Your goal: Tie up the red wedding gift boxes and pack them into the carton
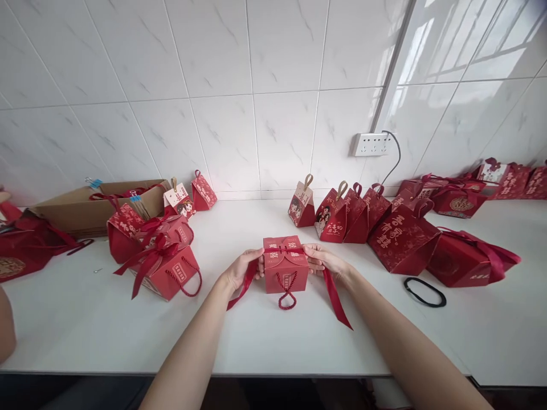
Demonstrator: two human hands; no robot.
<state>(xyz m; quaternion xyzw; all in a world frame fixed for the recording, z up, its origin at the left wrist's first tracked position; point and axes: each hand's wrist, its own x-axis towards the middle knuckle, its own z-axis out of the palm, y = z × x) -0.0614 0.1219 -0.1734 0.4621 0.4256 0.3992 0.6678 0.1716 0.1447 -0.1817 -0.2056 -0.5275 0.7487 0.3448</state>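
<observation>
A red gift box [285, 276] with pale lettering stands on the white table in front of me. A flat red ribbon [337, 299] runs across its top, with a loose tail hanging down on each side. On the front face dangles a twisted red cord handle [287, 300]. My left hand [243, 269] is at the box's left side, its fingers closed on the ribbon by the top edge. At the right side, my right hand [327, 263] pinches the ribbon's other end. Both hands' lower fingers rest by the box walls and are partly hidden.
Finished-looking red boxes with a bow [160, 247] stand at left beside a cardboard carton [77, 210]. Several triangular red boxes [331, 219] line the right, near a black loop [425, 292]. A power strip [371, 144] hangs on the tiled wall. Someone's arm [5, 327] shows far left.
</observation>
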